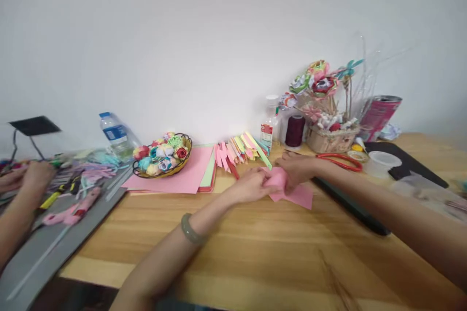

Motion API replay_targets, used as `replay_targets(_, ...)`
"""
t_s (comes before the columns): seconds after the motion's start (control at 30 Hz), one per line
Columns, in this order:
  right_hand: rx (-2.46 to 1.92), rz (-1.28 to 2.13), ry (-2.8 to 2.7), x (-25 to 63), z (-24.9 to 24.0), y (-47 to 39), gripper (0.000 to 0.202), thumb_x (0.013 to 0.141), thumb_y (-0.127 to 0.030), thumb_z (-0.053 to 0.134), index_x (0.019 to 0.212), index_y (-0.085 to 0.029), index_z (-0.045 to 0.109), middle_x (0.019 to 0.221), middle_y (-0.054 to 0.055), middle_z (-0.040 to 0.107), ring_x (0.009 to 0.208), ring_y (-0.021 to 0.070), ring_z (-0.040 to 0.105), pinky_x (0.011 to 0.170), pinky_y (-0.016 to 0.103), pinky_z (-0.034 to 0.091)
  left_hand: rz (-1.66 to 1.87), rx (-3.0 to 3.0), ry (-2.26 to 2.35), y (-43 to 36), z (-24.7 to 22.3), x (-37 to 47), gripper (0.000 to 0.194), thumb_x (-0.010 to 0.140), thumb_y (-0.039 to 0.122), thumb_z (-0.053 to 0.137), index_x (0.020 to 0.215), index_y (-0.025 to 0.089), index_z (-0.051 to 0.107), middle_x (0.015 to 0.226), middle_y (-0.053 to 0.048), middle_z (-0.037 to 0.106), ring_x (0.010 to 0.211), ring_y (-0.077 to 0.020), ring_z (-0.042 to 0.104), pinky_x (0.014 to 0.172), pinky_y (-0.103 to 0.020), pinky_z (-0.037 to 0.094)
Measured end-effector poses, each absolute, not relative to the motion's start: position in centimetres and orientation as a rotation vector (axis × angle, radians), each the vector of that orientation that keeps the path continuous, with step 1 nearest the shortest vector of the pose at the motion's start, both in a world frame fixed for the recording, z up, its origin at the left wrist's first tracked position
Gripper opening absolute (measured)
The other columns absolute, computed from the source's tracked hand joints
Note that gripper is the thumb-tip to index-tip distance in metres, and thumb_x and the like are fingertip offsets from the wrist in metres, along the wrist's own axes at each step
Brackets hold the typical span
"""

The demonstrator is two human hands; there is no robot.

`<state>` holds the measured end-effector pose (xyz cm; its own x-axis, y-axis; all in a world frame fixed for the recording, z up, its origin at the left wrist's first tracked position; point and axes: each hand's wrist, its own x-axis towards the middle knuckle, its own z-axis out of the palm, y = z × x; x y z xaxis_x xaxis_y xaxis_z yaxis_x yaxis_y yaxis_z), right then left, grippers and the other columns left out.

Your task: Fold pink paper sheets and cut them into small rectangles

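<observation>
A sheet of pink paper (302, 196), partly curled or folded up, lies at the middle of the wooden table under both hands. The left edge of it is pinched between the fingers of my left hand (251, 185), whose arm wears a greenish bangle (190, 228). My right hand (295, 169) reaches in from the right, its fingers closed over the raised part of the same sheet. Some of its fingertips are hidden behind the paper. Just behind the hands is a pile of folded paper strips (239, 149) in pink, yellow and green.
A basket of paper roses (184, 158) rests on pink sheets (146, 184) at left. Behind stand a clear bottle (267, 126), a thread spool (295, 131) and a flower basket (332, 140). A black tray (350, 204) lies right. Another person's hand (38, 172) works far left, near a pink glue gun (75, 211).
</observation>
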<state>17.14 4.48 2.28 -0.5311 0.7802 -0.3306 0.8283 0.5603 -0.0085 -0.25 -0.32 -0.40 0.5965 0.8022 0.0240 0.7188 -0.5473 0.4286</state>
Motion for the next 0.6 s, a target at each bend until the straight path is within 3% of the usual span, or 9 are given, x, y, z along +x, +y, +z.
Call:
replay_targets(0.07, 1.337, -0.246, 2.525, 17.2, 2.3, 4.0, 0.075, 0.046, -0.049, 0.069, 0.111, -0.015, 0.053, 0.109, 0.014, 0.051, 0.108, 0.0347, 0.042, 0.084, 0.038, 0.035, 0.348, 2.408, 1.349, -0.3, -0.6, -0.3, 0.036, 0.081, 0.043, 0.053, 0.104, 0.015, 0.058, 0.106, -0.009, 0.058, 0.104, -0.0244, 0.050, 0.089, -0.032, 0.039)
replay_targets(0.2, 1.347, -0.326, 2.532, 17.1, 2.3, 3.2, 0.067, 0.050, -0.049, 0.067, 0.107, -0.016, 0.054, 0.105, 0.011, 0.054, 0.102, 0.0303, 0.048, 0.075, 0.033, 0.038, 0.337, 2.361, 1.473, -0.1, -1.1, -0.5, 0.058, 0.068, 0.039, 0.067, 0.115, 0.012, 0.050, 0.114, -0.013, 0.053, 0.109, -0.0274, 0.046, 0.091, -0.034, 0.038)
replay_targets(0.4, 1.352, -0.398, 2.541, 16.8, 2.2, 2.0, 0.054, 0.050, -0.042, 0.069, 0.097, -0.018, 0.058, 0.088, 0.008, 0.061, 0.083, 0.0273, 0.056, 0.060, 0.030, 0.037, 0.222, 2.355, 1.488, 0.1, -0.4, -0.7, 0.056, 0.055, 0.043, 0.074, 0.100, 0.014, 0.059, 0.103, -0.012, 0.057, 0.104, -0.0321, 0.048, 0.085, -0.039, 0.040)
replay_targets(0.5, 1.309, -0.412, 2.623, 16.6, 2.4, 1.4, 0.039, 0.055, -0.036, 0.066, 0.090, -0.020, 0.062, 0.087, 0.006, 0.061, 0.083, 0.0254, 0.056, 0.060, 0.028, 0.036, 0.248, 2.176, 1.444, 0.7, 0.2, -0.6, 0.035, 0.061, 0.039, 0.068, 0.087, 0.016, 0.062, 0.090, -0.007, 0.063, 0.090, -0.0268, 0.057, 0.076, -0.032, 0.044)
replay_targets(0.6, 1.342, -0.433, 2.675, 16.5, 2.4, 0.7, 0.038, 0.054, -0.036, 0.068, 0.087, -0.019, 0.062, 0.084, 0.006, 0.061, 0.077, 0.0237, 0.058, 0.056, 0.026, 0.036, 0.326, 2.049, 1.474, 1.6, 0.3, 0.0, 0.026, 0.077, 0.027, 0.049, 0.097, 0.015, 0.059, 0.092, -0.006, 0.065, 0.078, -0.0196, 0.061, 0.065, -0.025, 0.045)
